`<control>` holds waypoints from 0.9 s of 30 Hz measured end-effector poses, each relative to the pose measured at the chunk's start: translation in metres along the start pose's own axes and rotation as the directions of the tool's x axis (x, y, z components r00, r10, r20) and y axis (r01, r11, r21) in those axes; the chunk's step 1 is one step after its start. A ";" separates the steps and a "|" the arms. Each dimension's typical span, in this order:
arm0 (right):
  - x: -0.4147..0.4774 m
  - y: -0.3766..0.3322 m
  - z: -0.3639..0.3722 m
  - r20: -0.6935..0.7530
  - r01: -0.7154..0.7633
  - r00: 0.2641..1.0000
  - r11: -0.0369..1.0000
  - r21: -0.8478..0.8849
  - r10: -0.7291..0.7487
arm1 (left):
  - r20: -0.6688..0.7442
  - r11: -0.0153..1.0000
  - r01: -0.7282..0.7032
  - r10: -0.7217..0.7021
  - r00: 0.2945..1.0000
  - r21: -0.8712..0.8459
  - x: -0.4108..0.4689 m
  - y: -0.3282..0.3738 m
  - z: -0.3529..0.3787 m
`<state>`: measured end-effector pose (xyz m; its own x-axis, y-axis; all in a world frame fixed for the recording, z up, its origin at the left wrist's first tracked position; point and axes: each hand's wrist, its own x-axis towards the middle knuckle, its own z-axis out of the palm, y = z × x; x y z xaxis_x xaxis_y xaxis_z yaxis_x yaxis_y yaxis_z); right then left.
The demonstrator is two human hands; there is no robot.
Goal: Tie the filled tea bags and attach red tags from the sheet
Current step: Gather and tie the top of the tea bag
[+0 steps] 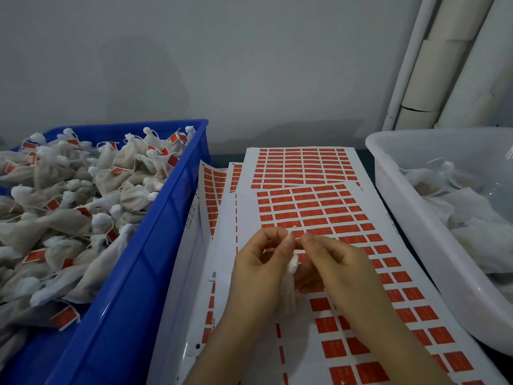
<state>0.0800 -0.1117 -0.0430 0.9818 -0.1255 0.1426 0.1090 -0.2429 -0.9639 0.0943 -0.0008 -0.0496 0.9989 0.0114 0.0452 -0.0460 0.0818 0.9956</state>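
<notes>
My left hand and my right hand meet above the top sheet of red tags. Between them hangs a white filled tea bag, its gathered neck showing between the palms. My left hand pinches the bag's thin string near its fingertips, and a red tag edge shows in its fingers. My right hand's fingertips pinch the other end of the string. Most of the bag is hidden by the hands.
A blue crate on the left is heaped with tied, tagged tea bags. A white tub on the right holds untied white bags. More tag sheets lie fanned underneath. Pipes run up the grey wall.
</notes>
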 end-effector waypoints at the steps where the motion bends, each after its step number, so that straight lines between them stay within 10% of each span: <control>1: 0.000 0.000 0.000 0.015 -0.005 1.000 1.000 0.002 0.005 | 0.002 1.000 0.014 -0.014 1.000 -0.010 0.000 -0.001 0.000; 11: -0.001 -0.003 -0.007 0.323 -0.108 0.945 0.977 0.184 0.043 | 0.190 0.946 0.186 -0.138 0.972 -0.264 -0.001 0.008 -0.012; 27: 0.004 -0.001 -0.008 0.004 -0.212 0.969 0.821 0.531 0.247 | 0.147 0.994 0.037 -0.052 0.988 0.105 -0.003 0.004 -0.001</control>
<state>0.0828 -0.1197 -0.0400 0.9789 -0.1778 -0.1010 -0.0357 0.3379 -0.9405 0.0907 0.0006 -0.0459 0.9903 -0.1390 0.0051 -0.0083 -0.0225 0.9997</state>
